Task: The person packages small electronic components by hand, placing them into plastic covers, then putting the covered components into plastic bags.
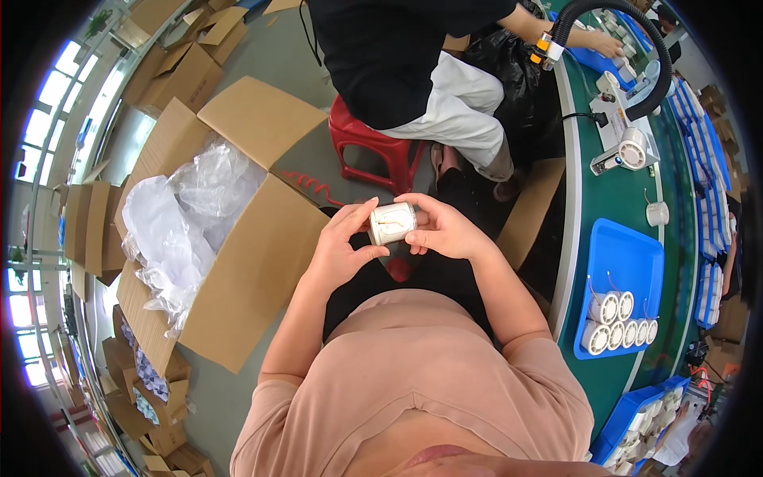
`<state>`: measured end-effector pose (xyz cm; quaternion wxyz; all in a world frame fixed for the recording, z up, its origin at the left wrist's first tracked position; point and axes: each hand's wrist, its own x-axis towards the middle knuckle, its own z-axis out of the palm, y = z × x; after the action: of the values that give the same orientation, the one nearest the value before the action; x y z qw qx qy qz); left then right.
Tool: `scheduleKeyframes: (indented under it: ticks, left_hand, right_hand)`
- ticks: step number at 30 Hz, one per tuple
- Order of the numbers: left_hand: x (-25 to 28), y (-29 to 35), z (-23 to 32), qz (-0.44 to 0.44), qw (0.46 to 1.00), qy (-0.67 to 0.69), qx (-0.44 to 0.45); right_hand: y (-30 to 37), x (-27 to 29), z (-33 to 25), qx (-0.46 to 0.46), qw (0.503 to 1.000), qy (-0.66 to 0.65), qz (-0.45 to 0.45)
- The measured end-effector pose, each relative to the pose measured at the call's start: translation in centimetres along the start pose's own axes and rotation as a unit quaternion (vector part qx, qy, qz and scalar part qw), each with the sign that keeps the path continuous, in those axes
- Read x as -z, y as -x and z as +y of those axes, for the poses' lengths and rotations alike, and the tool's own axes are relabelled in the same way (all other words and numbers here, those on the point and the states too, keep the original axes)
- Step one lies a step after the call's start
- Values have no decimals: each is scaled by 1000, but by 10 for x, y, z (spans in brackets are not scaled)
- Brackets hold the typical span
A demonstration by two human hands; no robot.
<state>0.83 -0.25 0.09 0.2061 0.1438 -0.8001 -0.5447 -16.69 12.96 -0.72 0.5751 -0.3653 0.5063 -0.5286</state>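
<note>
A short white cylinder (392, 223) with a thin pale wire looped on its side lies between my two hands, above my lap. My left hand (343, 245) grips its left end, with the thumb below and the fingers over the top. On the other end, my right hand (447, 230) has its thumb on the near face and its fingers curled behind. To my right, a blue tray (628, 246) on the green bench holds several similar white cylinders (616, 334) with round slotted ends.
An open carton (246, 278) with clear plastic bags (179, 222) stands at my left. A co-worker (397, 63) sits ahead on a red stool (369, 151). The green workbench (588, 191) carries a device (624, 155) with a black hose, a lone white cylinder (656, 213) and another tray (636, 421).
</note>
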Motion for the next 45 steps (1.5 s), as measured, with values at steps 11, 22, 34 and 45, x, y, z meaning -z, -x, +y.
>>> scheduleKeyframes:
  ticks: [11,22,34,45]
  left_hand:
    - [6,2,9,-9,995,-98,-19]
    - [6,2,5,-4,987,-147,-63]
    - [-15,4,4,48,884,455,98]
    - [0,0,0,45,864,487,120]
  right_hand:
    - [3,-2,6,39,999,8,-9]
    - [4,-7,4,24,999,-40,8]
    - [7,-47,7,82,995,53,-20]
    - [-1,-58,-23,156,969,191,20]
